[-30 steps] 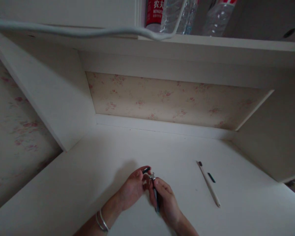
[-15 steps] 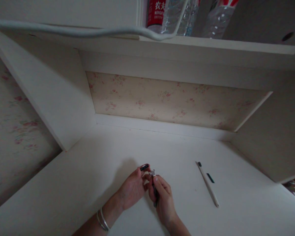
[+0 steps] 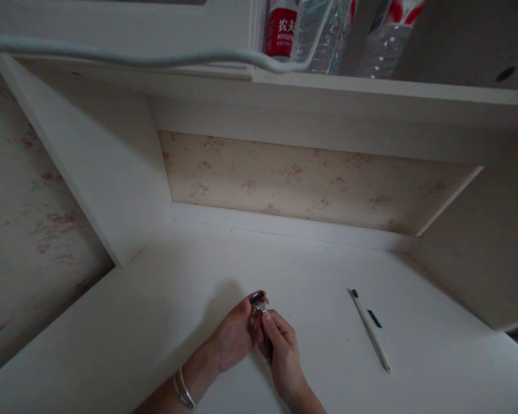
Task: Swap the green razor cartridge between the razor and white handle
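The white desk (image 3: 155,322) spreads widest and serves as the landmark, its pale top setting off the few dark things about it. High above the desk's back edge runs a shelf (image 3: 371,89), bearing clear bottles (image 3: 386,46) that stand upright, probably to keep them off the working surface. Below that shelf, behind the desk, shows a flowered wall panel (image 3: 259,172). A pale tube (image 3: 155,59) crosses in front of the shelf, well above the desk; what it belongs to cannot be told. Over the near middle of the desk the two hands meet, presumably close together so that each can steady against the other. The left hand (image 3: 233,339) turns its palm inward, with bangles (image 3: 185,386) at its wrist. The right hand (image 3: 284,351) has its fingers closed round the dark handle of a silver-headed tool (image 3: 262,309), thumb near the head, a grip that likely gives control at the tip. On the desk's right part lies a white stick (image 3: 372,333), dark end toward the back, apparently laid aside to leave the hands room. Just beside it on the desk rests a dark strip (image 3: 374,318). Smallest is a black piece (image 3: 256,298) above the desk's near middle, pinched by the left fingers next to the silver head; whether the two touch cannot be told.
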Available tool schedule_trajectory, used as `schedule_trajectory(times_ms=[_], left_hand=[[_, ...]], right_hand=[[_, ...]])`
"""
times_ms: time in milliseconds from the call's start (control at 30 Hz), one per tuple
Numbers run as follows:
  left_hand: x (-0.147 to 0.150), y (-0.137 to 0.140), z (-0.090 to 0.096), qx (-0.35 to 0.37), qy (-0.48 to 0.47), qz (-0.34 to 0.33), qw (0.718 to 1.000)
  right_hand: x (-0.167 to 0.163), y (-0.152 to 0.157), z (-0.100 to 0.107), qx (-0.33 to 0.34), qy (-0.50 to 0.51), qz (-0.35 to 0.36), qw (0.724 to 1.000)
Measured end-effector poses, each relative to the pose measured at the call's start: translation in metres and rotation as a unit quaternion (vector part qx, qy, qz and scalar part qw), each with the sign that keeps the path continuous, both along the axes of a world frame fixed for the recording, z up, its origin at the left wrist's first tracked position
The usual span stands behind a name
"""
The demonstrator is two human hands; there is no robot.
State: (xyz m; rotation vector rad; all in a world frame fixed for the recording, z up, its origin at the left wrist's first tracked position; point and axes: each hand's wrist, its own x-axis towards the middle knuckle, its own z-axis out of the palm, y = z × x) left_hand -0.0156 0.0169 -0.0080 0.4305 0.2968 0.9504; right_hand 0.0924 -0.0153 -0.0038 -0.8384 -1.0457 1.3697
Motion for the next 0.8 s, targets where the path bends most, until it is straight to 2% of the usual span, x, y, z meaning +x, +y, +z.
schedule_trajectory(times_ms=[333, 800], left_hand=[[0.0002, -0.0009, -0.0022, 0.043, 0.013, -0.013, 0.999], [-0.0012, 0.0002, -0.0066, 0.055, 0.018, -0.011, 0.998]], right_hand=[[0.0, -0.0026, 0.0028, 0.013, -0.025, -0.016, 0.999], [0.0027, -0.0033, 0.0057, -0.001, -0.029, -0.014, 0.999]])
